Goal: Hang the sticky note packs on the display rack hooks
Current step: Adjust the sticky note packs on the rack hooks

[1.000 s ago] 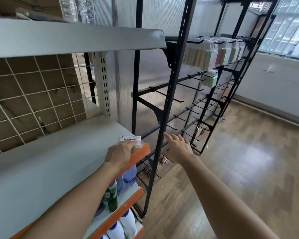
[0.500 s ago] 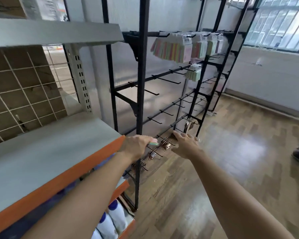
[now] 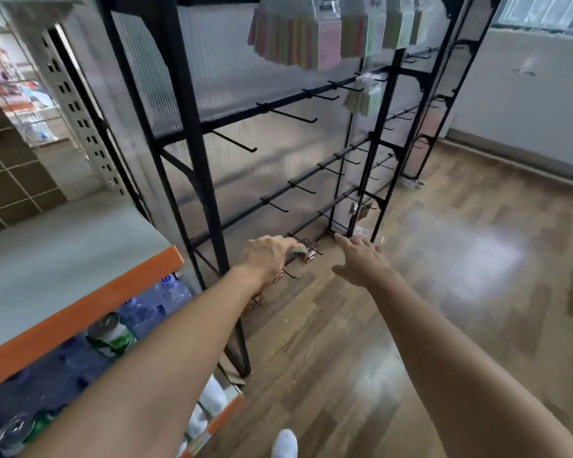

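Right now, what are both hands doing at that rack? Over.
Left hand grips sticky note pack, low beside the rack. Right hand open, empty, stretched forward. Pack not yet hung; bare hooks ahead, nothing seen blocking them.

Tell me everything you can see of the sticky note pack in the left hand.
Only one end of the sticky note pack shows, poking out past the fingers of the left hand, which grips it from above. That end looks like stacked paper in pastel bands, green, pink and orange. It is held low before the bottom hooks of the black display rack, on no hook yet. Blur hides any print or wrapper.
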`<control>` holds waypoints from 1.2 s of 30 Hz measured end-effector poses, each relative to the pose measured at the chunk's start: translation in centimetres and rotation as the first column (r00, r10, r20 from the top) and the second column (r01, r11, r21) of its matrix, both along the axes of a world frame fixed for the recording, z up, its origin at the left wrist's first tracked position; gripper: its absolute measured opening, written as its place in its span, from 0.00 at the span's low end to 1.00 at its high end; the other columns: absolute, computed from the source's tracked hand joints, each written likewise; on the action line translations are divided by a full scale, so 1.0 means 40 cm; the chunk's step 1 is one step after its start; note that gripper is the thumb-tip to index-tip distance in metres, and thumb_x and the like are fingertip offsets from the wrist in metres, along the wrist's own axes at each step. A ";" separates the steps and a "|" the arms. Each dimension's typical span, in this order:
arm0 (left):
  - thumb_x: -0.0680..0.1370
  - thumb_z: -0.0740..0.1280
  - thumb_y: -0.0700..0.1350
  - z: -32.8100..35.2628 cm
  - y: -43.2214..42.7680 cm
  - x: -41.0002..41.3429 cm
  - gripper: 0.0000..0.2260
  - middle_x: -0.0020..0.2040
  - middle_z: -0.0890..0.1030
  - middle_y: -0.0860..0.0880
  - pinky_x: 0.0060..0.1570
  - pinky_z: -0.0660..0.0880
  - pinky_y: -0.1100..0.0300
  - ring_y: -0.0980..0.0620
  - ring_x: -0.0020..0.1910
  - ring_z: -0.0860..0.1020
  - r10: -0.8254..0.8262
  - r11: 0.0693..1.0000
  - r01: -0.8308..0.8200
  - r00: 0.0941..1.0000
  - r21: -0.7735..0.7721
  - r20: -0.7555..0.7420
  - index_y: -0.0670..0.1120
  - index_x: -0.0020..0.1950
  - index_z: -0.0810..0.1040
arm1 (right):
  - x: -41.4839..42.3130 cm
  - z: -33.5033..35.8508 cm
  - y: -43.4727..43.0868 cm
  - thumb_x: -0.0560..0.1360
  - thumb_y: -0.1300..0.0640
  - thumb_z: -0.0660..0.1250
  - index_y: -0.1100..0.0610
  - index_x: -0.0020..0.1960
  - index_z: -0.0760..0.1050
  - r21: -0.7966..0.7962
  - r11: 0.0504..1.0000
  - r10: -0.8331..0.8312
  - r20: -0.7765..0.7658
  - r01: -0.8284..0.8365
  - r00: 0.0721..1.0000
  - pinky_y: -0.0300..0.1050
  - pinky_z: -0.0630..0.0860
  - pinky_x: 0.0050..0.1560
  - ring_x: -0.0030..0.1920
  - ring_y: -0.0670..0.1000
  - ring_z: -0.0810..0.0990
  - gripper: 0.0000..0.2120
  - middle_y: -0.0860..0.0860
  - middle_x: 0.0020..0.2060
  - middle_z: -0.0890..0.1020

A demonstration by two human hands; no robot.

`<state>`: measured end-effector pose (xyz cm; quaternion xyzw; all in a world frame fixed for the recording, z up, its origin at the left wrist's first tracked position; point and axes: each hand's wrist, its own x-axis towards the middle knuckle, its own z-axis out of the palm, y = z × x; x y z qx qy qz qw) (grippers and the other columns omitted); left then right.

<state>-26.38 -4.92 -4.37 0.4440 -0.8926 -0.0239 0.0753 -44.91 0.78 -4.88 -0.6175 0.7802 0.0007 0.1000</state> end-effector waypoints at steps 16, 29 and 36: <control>0.80 0.53 0.41 -0.049 -0.375 -0.388 0.17 0.60 0.77 0.49 0.49 0.70 0.56 0.46 0.55 0.76 -0.090 0.993 0.085 0.994 0.076 0.066 0.52 0.66 0.70 | -0.390 -0.040 -0.314 0.75 0.47 0.62 0.49 0.74 0.52 0.020 0.995 -0.098 0.022 0.098 0.995 0.54 0.62 0.65 0.69 0.58 0.62 0.32 0.57 0.69 0.65; 0.79 0.53 0.40 -0.052 -0.632 -0.892 0.18 0.62 0.75 0.47 0.52 0.70 0.54 0.44 0.57 0.75 -0.005 0.993 -0.013 0.989 0.116 0.147 0.51 0.68 0.68 | -0.907 -0.026 -0.596 0.76 0.48 0.61 0.49 0.75 0.50 0.044 0.999 0.004 -0.025 -0.002 1.000 0.54 0.58 0.68 0.70 0.57 0.62 0.32 0.55 0.70 0.64; 0.79 0.54 0.41 -0.035 -0.725 -1.260 0.18 0.63 0.76 0.48 0.52 0.69 0.56 0.45 0.58 0.75 -0.077 0.991 0.063 0.990 0.121 0.116 0.53 0.68 0.68 | -1.239 -0.021 -0.696 0.76 0.47 0.63 0.50 0.75 0.50 0.052 0.998 -0.018 -0.018 0.019 1.000 0.54 0.59 0.69 0.70 0.58 0.62 0.33 0.55 0.70 0.65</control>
